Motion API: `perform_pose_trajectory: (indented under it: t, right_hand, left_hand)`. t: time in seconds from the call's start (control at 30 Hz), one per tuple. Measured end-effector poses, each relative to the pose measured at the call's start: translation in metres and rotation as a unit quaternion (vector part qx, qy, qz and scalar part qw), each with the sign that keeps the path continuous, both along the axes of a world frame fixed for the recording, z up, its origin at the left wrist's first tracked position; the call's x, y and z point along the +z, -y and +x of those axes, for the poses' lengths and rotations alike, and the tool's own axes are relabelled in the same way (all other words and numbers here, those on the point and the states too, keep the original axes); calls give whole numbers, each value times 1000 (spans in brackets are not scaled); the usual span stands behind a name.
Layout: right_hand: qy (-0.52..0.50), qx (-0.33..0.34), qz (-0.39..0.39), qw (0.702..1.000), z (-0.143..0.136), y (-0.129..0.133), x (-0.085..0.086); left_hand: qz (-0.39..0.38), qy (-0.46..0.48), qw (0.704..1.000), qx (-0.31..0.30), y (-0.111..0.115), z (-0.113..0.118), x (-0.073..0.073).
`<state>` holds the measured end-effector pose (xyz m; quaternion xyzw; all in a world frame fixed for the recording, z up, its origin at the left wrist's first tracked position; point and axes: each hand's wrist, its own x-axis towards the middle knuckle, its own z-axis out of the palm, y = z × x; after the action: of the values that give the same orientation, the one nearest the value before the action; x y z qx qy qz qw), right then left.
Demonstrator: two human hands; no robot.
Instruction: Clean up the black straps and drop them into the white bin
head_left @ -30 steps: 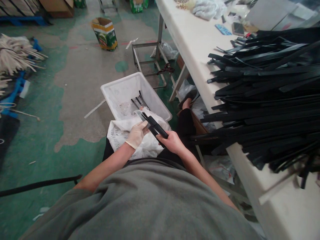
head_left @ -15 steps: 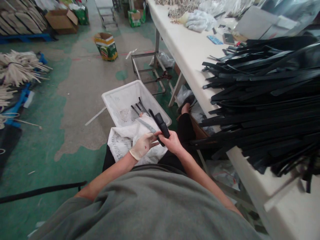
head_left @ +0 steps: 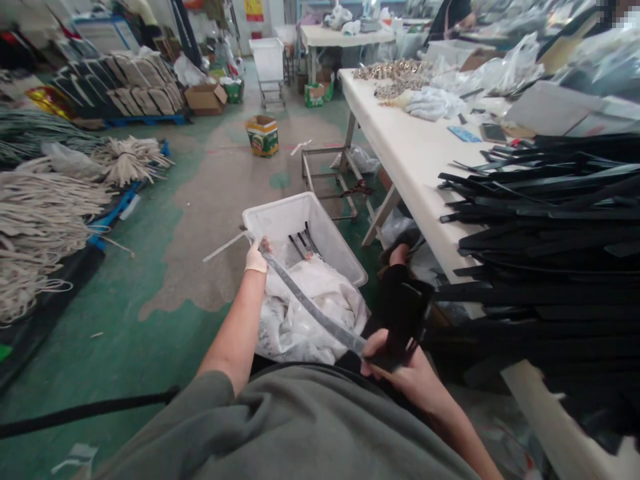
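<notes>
A long grey strip [head_left: 315, 308] is stretched between my two hands above a white sack [head_left: 320, 293] on my lap. My left hand [head_left: 258, 257], in a pale glove, pinches its far end over the near left rim of a white plastic bin [head_left: 345, 257]. My right hand [head_left: 395, 363], bare, grips the near end together with a dark black bundle [head_left: 403, 313], which is blurred. Several thin black strips [head_left: 301, 241] stand in the bin.
On the right, a white table [head_left: 395, 140] bears a large pile of black strips [head_left: 545, 233], white gloves [head_left: 433, 105] and plastic bags. A metal frame [head_left: 327, 175] stands beside it. Beige cord bundles [head_left: 55, 213] lie at left. People are partly visible at the back.
My hands have moved apart: the left forward and left, the right back and right. The grey strip is now drawn out between them. The view has tilted up and shows more of the room.
</notes>
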<state>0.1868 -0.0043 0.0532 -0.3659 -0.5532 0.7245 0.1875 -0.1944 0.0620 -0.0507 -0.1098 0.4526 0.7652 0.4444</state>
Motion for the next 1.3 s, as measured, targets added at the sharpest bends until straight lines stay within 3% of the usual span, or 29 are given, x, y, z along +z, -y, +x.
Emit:
perform_pose_trajectory:
  t: [0.1,0.27,0.37,0.47,0.57,0.7,0.8,0.93,1.07,1.2,1.3]
  right_hand:
    - [38,-40,45,997,-15,-12,-2]
    - [19,-143,91,985,-49,-50,-9]
    - [-10,-189,96,977,-61,-69,-10]
    - [-21,-186,109,976,-65,-77,-13]
    - [-30,-182,120,975,-69,-75,-21]
    - [16,-164,168,972,-76,-62,-29]
    - [69,-117,261,956,-77,-52,-22]
    - [100,-128,324,932,-67,-46,-1]
    - [41,-231,283,930,-54,-49,16]
    - [9,-275,270,923,-43,-51,14]
    - [40,-303,315,898,-33,-50,5]
  left_hand:
    - [51,-83,990,-107,18,32,9]
    - [106,-140,908,-382,62,90,10]
    - [116,-151,857,-478,80,108,5]
    - [109,-149,819,-543,89,117,2]
    - [113,-171,808,-553,89,124,10]
    - [140,-302,821,-464,82,143,36]
    - [90,-375,822,-418,80,162,49]
    - [63,-443,779,-440,86,175,44]
    - [89,-449,734,-502,95,176,36]
    - [102,-411,706,-567,89,168,32]
    - [81,-519,678,-515,67,150,34]
